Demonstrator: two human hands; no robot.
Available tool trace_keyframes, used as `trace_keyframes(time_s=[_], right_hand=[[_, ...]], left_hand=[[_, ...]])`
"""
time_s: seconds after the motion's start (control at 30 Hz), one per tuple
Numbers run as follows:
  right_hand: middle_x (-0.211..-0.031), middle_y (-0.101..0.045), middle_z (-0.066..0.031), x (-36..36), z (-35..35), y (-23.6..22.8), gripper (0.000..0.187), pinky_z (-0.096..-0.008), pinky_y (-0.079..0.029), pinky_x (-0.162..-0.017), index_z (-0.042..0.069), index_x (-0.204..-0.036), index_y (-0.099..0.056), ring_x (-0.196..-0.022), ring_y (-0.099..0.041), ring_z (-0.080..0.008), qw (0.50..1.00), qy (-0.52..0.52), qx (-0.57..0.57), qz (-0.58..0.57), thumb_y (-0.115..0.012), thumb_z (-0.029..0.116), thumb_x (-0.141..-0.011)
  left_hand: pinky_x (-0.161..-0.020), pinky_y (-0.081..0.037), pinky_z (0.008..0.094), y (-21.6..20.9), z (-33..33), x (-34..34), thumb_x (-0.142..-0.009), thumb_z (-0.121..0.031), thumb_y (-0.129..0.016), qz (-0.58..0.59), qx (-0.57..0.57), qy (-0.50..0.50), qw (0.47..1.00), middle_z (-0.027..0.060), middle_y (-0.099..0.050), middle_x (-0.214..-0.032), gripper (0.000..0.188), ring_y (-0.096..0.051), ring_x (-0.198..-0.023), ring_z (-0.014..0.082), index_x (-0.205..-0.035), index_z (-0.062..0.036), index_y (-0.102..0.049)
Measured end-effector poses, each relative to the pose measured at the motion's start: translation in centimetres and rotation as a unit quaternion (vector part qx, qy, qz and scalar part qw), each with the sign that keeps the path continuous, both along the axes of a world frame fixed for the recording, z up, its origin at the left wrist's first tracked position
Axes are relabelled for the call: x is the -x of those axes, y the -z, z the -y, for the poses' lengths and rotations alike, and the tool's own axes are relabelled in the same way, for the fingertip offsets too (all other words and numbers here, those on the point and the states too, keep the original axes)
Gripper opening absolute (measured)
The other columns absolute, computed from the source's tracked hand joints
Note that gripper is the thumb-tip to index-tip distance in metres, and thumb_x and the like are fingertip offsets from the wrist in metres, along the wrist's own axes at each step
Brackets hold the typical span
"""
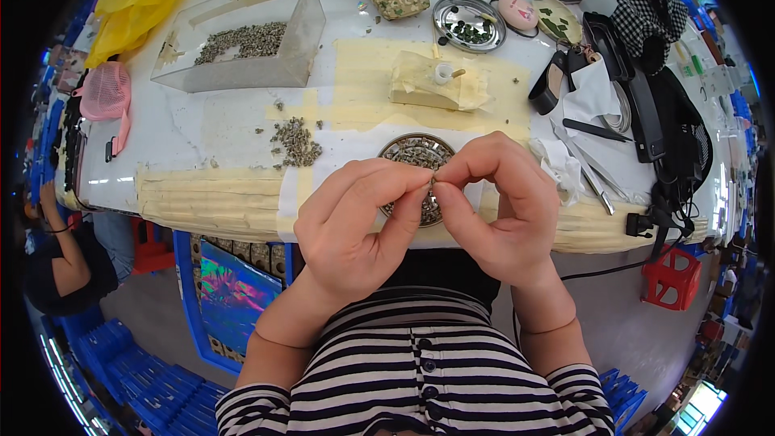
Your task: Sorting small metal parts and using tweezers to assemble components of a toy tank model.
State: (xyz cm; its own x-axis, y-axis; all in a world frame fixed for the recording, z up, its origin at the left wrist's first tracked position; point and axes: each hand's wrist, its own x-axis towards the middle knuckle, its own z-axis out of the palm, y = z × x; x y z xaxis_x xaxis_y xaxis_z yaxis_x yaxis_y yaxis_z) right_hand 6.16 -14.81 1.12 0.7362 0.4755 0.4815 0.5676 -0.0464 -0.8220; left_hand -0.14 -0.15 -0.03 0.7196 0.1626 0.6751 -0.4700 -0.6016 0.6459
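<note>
My left hand and my right hand meet at the fingertips, thumb and forefinger pinched on each. Whatever they hold between them is too small to name. Just beneath is a round metal dish filled with small metallic pieces, partly covered by my fingers. To the left on the table lies a loose pile of small grey metallic pieces. Beyond the dish, a block wrapped in cream tape carries a small white cup with a short stick in it.
A clear box of grey pieces stands back left, near a yellow bag and pink mesh basket. A metal plate with dark green bits lies far off. Tweezers, tissue and black straps lie right. Cream tape covers the near edge.
</note>
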Motion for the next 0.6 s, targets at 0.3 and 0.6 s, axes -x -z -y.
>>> trace_keyframes(time_s=[0.3, 0.6], right_hand=[[-0.076, -0.057, -0.008, -0.9, 0.4, -0.1, 0.022, -0.0308, -0.047, -0.055, 0.001, -0.082, -0.058, -0.067, -0.057, -0.0229, 0.983, -0.006, 0.057, 0.172, -0.071, -0.002, -0.065], [-0.076, -0.055, -0.008, -1.5, 0.7, 0.0, 0.022, -0.0336, -0.046, -0.058, 0.002, -0.081, -0.056, -0.068, -0.055, -0.0252, 0.972, -0.037, 0.084, 0.218, -0.071, 0.0, -0.064]], left_hand=[[-0.059, -0.049, 0.026, -0.3, -0.6, 0.0, -0.072, 0.008, -0.067, -0.039, 0.026, 0.049, 0.998, 0.0106, -0.064, -0.077, 0.015, -0.061, -0.065, 0.0193, -0.085, 0.0015, -0.064], [-0.055, -0.047, 0.0245, -0.7, -1.3, -0.1, -0.072, 0.008, -0.066, -0.111, 0.08, 0.118, 0.984, 0.0095, -0.063, -0.075, 0.013, -0.059, -0.062, 0.0161, -0.083, 0.0013, -0.064]])
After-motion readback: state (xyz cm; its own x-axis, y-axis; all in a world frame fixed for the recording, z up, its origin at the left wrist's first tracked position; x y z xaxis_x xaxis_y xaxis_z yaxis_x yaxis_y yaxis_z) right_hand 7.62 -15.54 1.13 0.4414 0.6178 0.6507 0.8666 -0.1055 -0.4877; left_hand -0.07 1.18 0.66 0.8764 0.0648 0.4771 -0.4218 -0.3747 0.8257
